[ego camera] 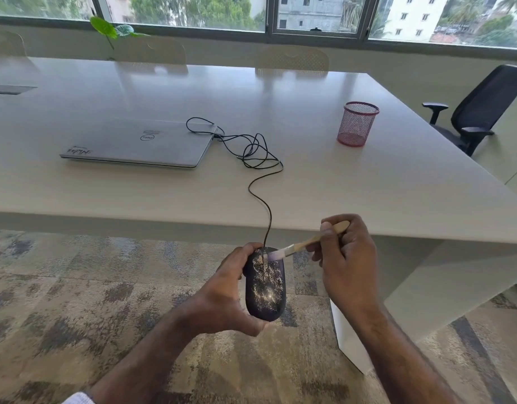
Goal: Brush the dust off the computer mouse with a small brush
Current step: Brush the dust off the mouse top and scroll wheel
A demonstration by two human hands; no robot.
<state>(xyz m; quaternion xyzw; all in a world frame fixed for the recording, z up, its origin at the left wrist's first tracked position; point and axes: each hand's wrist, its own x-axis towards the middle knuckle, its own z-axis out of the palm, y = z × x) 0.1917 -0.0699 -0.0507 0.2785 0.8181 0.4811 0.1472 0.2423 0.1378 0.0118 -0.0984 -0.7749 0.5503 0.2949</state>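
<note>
While left hand [225,298] clasps dusty mouse [265,284] at lower centre of frame, right hand [346,263] pinches brush [306,244], bristles touching mouse's top end.

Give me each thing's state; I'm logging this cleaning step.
Mouse: dusty, held off the table.
Brush: bristles on the mouse's front.
Left hand: gripping mouse.
Right hand: gripping brush.
Laptop: closed.
Cable: runs to the laptop.
Mesh cup: upright.
</note>
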